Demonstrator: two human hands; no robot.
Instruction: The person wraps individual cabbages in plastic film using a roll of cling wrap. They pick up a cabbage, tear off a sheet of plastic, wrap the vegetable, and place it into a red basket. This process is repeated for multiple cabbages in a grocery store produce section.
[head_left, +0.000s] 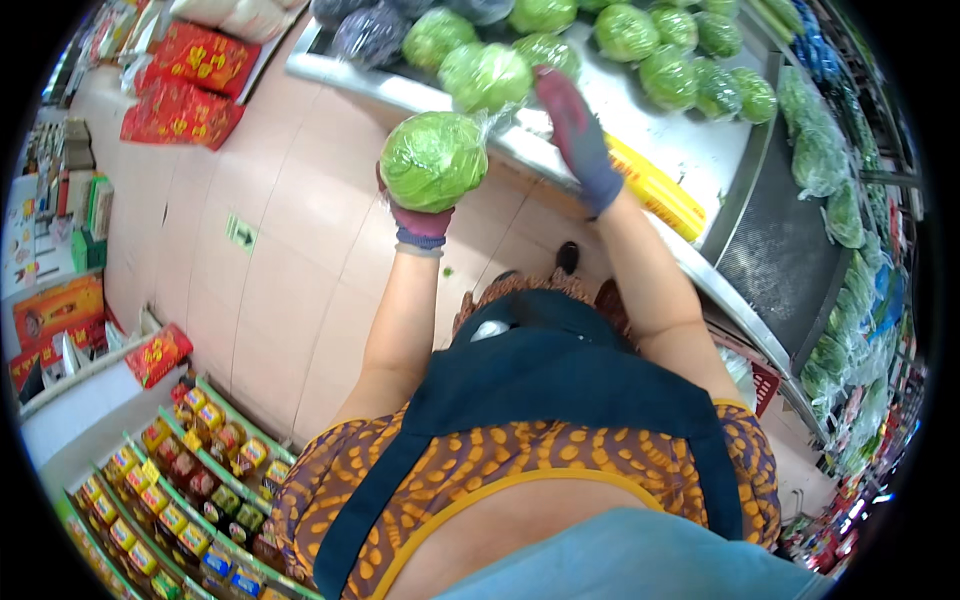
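In my gloved left hand (421, 221) rests a round green cabbage (433, 161) wrapped in clear plastic film, held from below over the floor. A gathered tuft of film (496, 120) sticks out from its right side. My right hand (571, 124), in a maroon and grey glove, is blurred above the rim of the metal display counter (517, 142). Its fingers stretch toward the wrapped cabbages, and nothing shows in its grasp. Just past its fingertips lies another wrapped green cabbage (491, 79). A long yellow box (660, 191) lies along the counter's front edge beside my right wrist.
Wrapped purple cabbages (371, 36) and several green ones (667, 75) fill the counter's back. Bagged leafy vegetables (817, 150) line the right side beyond a black mesh section (780, 232). Red packages (184, 112) sit at upper left; jar shelves (187, 495) stand at lower left.
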